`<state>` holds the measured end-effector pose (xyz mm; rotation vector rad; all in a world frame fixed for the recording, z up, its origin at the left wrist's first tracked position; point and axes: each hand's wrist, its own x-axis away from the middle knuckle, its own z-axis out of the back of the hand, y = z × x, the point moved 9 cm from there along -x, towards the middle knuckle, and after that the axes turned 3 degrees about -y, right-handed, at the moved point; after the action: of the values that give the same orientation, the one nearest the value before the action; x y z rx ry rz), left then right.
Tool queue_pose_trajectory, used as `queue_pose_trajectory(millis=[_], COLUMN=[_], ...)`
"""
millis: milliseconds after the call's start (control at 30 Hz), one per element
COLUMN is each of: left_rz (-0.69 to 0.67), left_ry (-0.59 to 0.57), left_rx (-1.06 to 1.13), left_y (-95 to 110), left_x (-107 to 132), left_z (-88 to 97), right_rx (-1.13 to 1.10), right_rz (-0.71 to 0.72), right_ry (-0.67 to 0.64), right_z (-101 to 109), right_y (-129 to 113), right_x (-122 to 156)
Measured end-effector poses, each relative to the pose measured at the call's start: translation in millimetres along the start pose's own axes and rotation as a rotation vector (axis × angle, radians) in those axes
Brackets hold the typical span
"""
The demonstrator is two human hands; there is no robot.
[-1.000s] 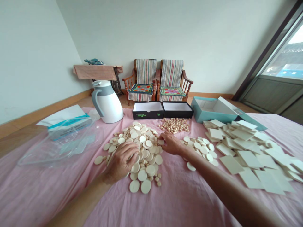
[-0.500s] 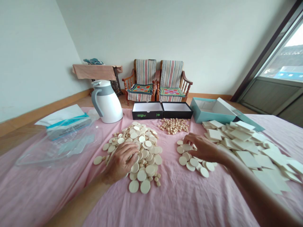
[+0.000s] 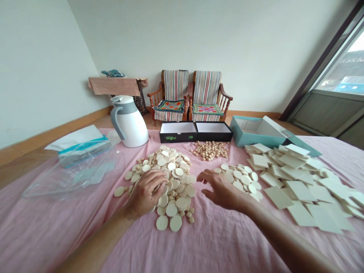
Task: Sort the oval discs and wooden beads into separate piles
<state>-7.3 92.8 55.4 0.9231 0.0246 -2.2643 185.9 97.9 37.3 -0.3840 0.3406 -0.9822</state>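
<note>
A mixed heap of pale round wooden discs (image 3: 171,209) and small wooden beads lies in front of me on the pink cloth. My left hand (image 3: 148,189) rests on the heap's left side, fingers curved and thumb apart; its fingertips partly blend with the discs. Just right of the heap, my right hand (image 3: 217,187) hovers palm down, thumb and fingers spread, with nothing visible in it. Partly behind the right hand and wrist sits a smaller group of discs (image 3: 245,178). A separate pile of small beads (image 3: 209,150) lies farther back.
Square wooden tiles (image 3: 301,189) are piled at the right. Along the back stand two black boxes (image 3: 178,137) (image 3: 214,136) and a teal box (image 3: 247,141). A white jug (image 3: 132,127), a tissue pack (image 3: 85,146) and clear plastic packaging (image 3: 71,180) occupy the left.
My right hand has moved left from the smaller disc group toward the mixed heap, its fingers now spread. The left hand has stayed on the heap.
</note>
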Motion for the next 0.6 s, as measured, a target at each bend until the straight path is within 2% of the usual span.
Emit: queue_pose_trajectory(millis=[133,267,333,433,600], left_rz=[0.004,0.013,0.012,0.008,0.013], left_ry=[-0.013,-0.014,-0.018,-0.019,-0.03], left_rx=[0.006,0.003,0.004,0.008,0.013], left_y=[-1.9,-3.5,-3.2,-2.5,-2.4], left_x=[1.2,2.6,2.6,2.2,1.8], left_z=[-1.3,-2.4,-2.6,-2.4,-3.9], right_rx=[0.011,0.045,0.071,0.133,0.368], right_rz=[0.081,0.037,0.019,-0.048,-0.304], right_ry=[0.008,0.03,0.066,0.132,0.156], right_z=[-26.0,-32.6,-25.6,-2.7,32.2], right_y=[-27.4,-28.3,-23.4,-7.3,31.4], right_x=[-5.8,-7.5,-5.4,2.4,17.9])
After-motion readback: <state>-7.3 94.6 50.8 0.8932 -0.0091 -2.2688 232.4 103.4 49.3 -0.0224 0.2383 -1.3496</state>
